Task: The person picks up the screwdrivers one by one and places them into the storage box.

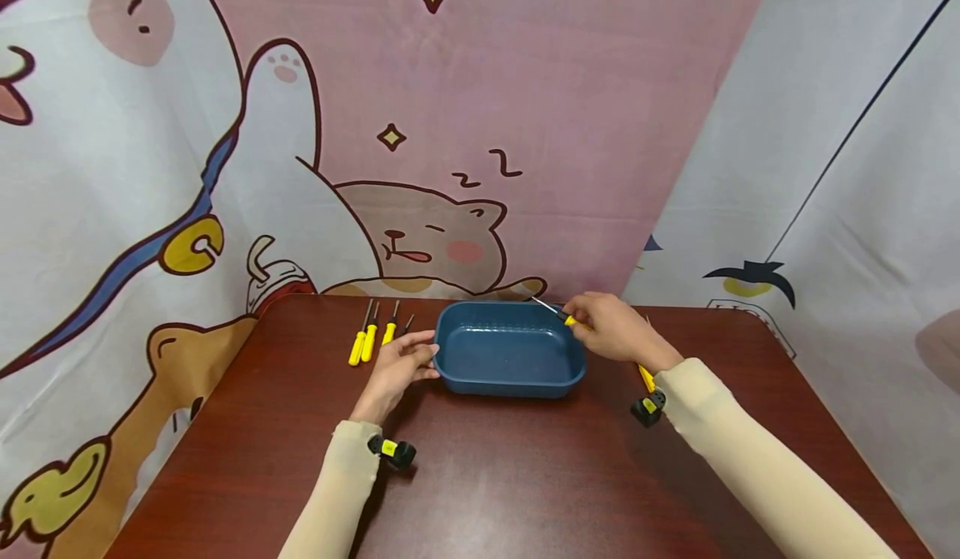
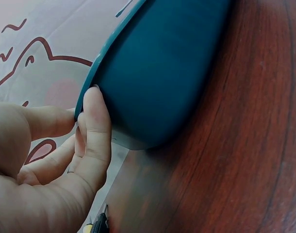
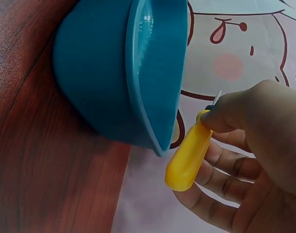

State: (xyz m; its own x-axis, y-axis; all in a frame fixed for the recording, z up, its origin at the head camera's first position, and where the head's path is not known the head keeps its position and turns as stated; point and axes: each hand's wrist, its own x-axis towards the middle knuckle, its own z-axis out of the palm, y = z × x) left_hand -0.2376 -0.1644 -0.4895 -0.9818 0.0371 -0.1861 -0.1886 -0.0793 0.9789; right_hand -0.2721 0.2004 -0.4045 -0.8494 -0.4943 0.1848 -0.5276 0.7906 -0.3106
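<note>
A dark blue rectangular tray [image 1: 510, 381] sits on the brown table [image 1: 525, 476]. My left hand [image 1: 397, 367] rests against the tray's left wall [image 2: 157, 73], thumb [image 2: 97, 126] pressed on the rim, fingers fairly straight. My right hand [image 1: 611, 326] holds a yellow-handled screwdriver [image 1: 564, 316] over the tray's far right corner, its metal tip pointing left. In the right wrist view the yellow handle [image 3: 188, 153] is pinched between thumb and fingers beside the tray rim [image 3: 143, 97]. Several more yellow-handled screwdrivers [image 1: 371, 334] lie in a row left of the tray.
Another yellow screwdriver [image 1: 646, 376] lies on the table by my right wrist. Black and yellow wrist cameras [image 1: 393, 451] [image 1: 648, 407] sit on both forearms. A cartoon cat curtain [image 1: 420, 167] hangs behind the table's far edge.
</note>
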